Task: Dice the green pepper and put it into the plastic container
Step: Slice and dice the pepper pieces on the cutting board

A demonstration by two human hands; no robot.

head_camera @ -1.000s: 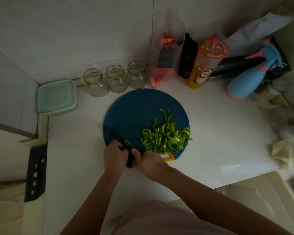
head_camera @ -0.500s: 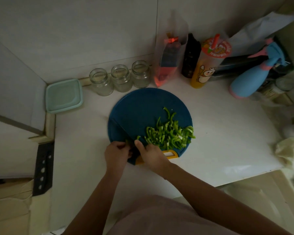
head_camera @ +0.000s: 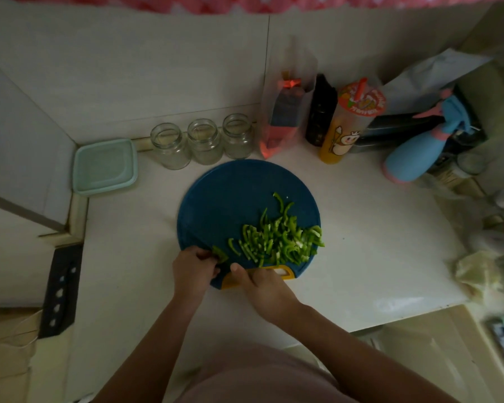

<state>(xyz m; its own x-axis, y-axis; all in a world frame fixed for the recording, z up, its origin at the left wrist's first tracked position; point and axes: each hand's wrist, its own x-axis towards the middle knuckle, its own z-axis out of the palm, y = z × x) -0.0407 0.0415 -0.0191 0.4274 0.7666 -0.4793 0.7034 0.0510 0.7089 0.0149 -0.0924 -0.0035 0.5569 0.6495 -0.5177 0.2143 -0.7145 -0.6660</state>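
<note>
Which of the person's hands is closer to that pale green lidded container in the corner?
Left. The left hand, pinching a pepper piece, is in front and right of the container; the right hand lies farther right.

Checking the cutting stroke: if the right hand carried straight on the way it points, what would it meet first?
Probably the green pepper piece pinched in the left hand, just up-left of the right hand. Depth is unclear in this dim view.

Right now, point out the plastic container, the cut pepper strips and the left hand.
plastic container (head_camera: 104, 167): head view, middle of its pale green top.
cut pepper strips (head_camera: 277, 241): head view, centre of the pile.
left hand (head_camera: 194, 270): head view, back of the hand.
</note>
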